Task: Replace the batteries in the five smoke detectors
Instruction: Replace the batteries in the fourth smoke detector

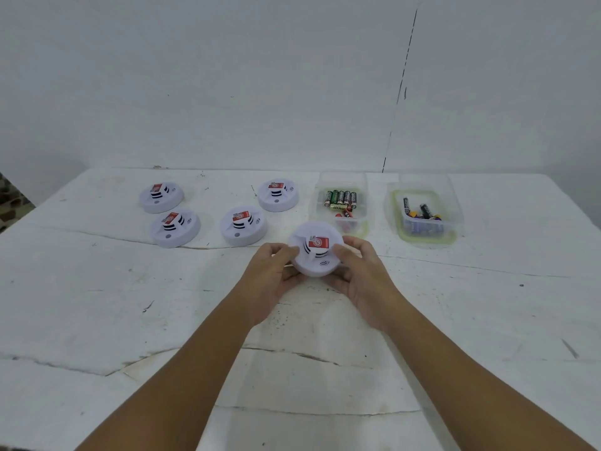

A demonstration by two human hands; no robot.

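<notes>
- Head view: you hold one smoke detector (316, 252) between both hands, lifted just above the middle of the table (97, 304). Your left hand (270, 275) curls round its left rim and your right hand (361, 275) round its right rim, thumbs on top.
- It faces up toward you, red label uppermost; the disc sits level between your hands, neither nearer, so twisting the base off looks like the next move.
- Four more detectors (243, 225) rest toward the far left edge, all closed.
- Two clear tubs stand toward the far right edge: the nearer tub (341, 203), just beyond the held detector, holds green and red batteries (340, 198); the right-hand tub (422, 211) holds mixed cells.
</notes>
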